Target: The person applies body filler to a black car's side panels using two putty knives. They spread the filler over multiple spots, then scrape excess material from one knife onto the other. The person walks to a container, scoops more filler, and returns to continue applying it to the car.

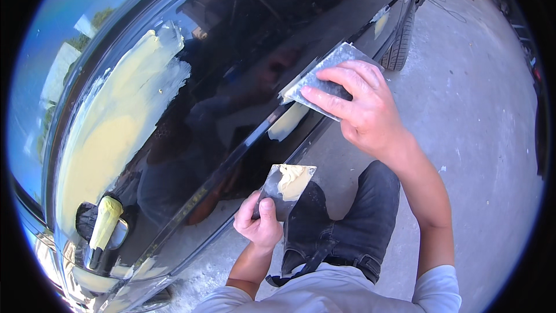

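Observation:
In my left hand [260,224] is a flat metal filler spreader [279,204], gripped between thumb and fingers. A lump of cream body filler [294,181] lies on its upper end. My right hand [370,107] pinches a wider grey spreader [346,53], fingers spread over its face. Its left edge is at the black car door [231,122], by the trim strip; whether it touches cannot be made out. Just below that edge, a small filler patch [288,120] shows on the panel. A large smeared filler patch [110,127] covers the door's left part.
The door handle [106,221], wrapped in yellowish tape, sticks out at lower left. A front wheel [398,46] stands at the car's far end, near another filler patch [380,23]. Grey concrete floor [475,139] stretches to the right, with a thin cable [449,8] lying far back.

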### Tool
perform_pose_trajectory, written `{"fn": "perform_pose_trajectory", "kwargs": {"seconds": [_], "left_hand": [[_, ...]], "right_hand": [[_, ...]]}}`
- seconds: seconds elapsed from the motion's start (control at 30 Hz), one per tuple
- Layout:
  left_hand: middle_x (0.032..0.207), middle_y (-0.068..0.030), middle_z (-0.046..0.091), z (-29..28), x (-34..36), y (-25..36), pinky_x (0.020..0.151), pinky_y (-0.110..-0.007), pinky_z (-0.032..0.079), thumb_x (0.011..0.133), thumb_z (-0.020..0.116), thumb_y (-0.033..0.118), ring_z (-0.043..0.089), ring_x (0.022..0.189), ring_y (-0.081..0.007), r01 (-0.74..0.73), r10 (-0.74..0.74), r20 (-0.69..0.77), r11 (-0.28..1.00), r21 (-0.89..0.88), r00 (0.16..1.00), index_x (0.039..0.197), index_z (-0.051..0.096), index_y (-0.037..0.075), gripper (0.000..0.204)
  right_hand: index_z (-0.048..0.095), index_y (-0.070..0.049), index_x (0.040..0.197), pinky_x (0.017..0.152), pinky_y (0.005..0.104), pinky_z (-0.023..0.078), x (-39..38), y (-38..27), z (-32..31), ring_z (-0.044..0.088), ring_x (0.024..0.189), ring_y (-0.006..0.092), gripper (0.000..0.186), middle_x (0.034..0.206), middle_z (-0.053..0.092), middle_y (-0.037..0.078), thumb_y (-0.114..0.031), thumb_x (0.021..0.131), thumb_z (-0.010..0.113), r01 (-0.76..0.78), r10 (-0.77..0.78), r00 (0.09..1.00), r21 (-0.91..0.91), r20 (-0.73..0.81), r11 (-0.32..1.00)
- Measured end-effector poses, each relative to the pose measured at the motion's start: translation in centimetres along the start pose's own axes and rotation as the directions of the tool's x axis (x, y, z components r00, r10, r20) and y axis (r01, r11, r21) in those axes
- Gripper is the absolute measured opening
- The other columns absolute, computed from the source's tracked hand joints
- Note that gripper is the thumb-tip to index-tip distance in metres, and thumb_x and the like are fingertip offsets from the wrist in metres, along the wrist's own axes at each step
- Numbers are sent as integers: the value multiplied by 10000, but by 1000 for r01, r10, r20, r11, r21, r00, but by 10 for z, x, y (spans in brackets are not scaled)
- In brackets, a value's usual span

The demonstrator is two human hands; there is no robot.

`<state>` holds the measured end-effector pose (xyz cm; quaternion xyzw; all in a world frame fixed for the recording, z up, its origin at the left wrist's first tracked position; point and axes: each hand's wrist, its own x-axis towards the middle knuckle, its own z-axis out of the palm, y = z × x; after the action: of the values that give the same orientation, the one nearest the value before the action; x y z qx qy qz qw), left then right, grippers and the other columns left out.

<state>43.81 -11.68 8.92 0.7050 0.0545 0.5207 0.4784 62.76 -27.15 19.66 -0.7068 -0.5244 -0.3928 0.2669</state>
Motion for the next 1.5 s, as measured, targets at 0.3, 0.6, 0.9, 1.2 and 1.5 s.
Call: {"fn": "perform_pose_trajectory", "kwargs": {"seconds": [0.3,0.6,0.9,1.2,1.5], "left_hand": [[726,-46,638,-2,2,-5,563,-185,398,839,647,97,506,605,-55,35,-36,17,999,33,999,926,642,-51,172],[716,-49,632,2,-2,-7,558,-194,402,834,658,114,507,596,-64,53,-54,26,998,32,998,912,643,-54,186],[733,-71,640,1,0,-10,565,-200,411,832,661,118,525,613,-75,57,-58,54,998,31,997,908,641,-56,191],[729,-91,644,7,-2,-7,564,-208,423,828,660,113,542,607,-92,20,-22,65,999,33,998,895,641,-55,181],[737,-74,645,3,-1,-11,572,-204,422,832,645,105,535,618,-77,71,-74,57,997,43,996,905,645,-53,174]], "right_hand": [[669,-161,1069,887,428,409,-1,-8,15,530,987,272,484,1059,584,66,9,633,546,14,-15,1000,61,24,998],[676,-157,1067,920,422,395,-3,18,-2,528,1012,287,551,1072,590,79,83,597,519,-78,77,997,-19,-20,997],[673,-167,1078,924,432,390,-13,19,36,519,1030,281,520,1114,566,72,42,616,563,-24,23,995,-4,-97,1000],[673,-157,1072,921,425,392,-3,20,5,531,1009,293,544,1075,581,90,82,607,527,-53,53,999,25,-10,998],[670,-171,1076,912,439,396,-5,11,16,532,1011,291,508,1073,582,83,64,649,526,-24,21,998,36,63,999]]}}
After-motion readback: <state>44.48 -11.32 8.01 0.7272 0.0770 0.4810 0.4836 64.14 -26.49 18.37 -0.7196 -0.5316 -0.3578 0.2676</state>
